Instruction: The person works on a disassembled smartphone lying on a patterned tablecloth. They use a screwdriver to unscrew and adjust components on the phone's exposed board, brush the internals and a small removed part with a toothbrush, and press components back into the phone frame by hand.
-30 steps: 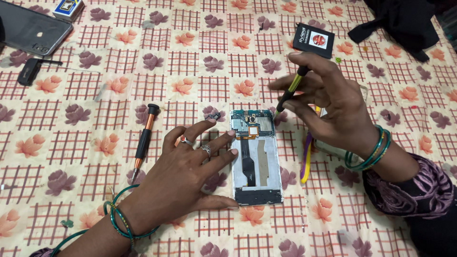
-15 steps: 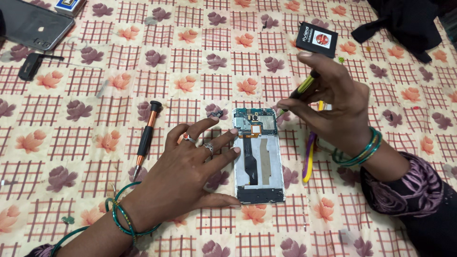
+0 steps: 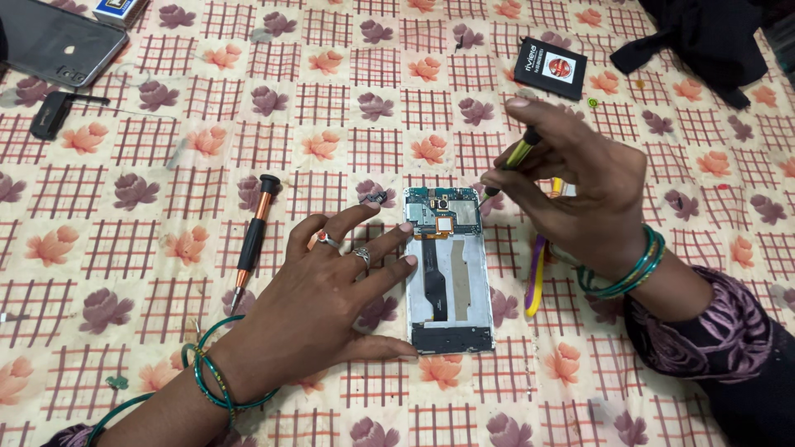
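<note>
Metal-framed opened phone (image 3: 447,273) — light, stiff, fragile inside; hold by side edges. Left hand (image 3: 319,310) lies open, pinning it; right hand (image 3: 580,194) fingers pinch a screwdriver (image 3: 512,161).

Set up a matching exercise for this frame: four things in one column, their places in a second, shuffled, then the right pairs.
Things:
1. opened phone
2. yellow screwdriver
3. orange screwdriver
4. black battery

Places:
A. lying on the cloth, beyond the left hand's outer side
B. top of the cloth, beyond the right hand
C. steadied by the left hand
D. gripped in the right hand

Pairs: 1-C, 2-D, 3-A, 4-B
</note>
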A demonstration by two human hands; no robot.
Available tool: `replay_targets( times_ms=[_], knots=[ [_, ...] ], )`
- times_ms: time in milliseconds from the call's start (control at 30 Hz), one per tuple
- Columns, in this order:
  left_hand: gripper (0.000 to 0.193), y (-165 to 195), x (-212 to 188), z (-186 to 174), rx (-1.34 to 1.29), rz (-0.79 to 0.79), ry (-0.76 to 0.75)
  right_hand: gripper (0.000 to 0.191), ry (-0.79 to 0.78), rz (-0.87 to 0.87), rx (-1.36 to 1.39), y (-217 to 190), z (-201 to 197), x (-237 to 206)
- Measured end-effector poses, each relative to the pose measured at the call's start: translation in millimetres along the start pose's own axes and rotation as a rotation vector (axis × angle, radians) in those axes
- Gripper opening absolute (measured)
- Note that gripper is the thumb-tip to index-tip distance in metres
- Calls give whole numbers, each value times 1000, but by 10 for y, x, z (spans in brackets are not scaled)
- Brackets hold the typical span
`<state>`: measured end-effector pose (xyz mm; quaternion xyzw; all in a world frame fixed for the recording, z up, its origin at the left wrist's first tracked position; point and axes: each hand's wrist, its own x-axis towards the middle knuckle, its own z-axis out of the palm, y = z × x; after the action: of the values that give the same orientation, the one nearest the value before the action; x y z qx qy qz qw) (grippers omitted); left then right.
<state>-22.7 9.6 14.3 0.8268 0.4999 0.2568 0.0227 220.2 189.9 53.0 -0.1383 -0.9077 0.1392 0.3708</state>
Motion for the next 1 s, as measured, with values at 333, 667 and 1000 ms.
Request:
replay_targets(
  times_ms=[333, 667, 1000],
  knots=[
    [78, 7, -1, -3, 2, -3, -2, 62, -89, -9, 184, 23, -108, 73],
    [77, 2, -5, 12, 10, -2, -1, 56, -38, 36, 57, -33, -34, -31],
    [78, -7, -12, 11, 8, -2, -3, 68, -129, 78, 279, 17, -119, 40]
  ],
)
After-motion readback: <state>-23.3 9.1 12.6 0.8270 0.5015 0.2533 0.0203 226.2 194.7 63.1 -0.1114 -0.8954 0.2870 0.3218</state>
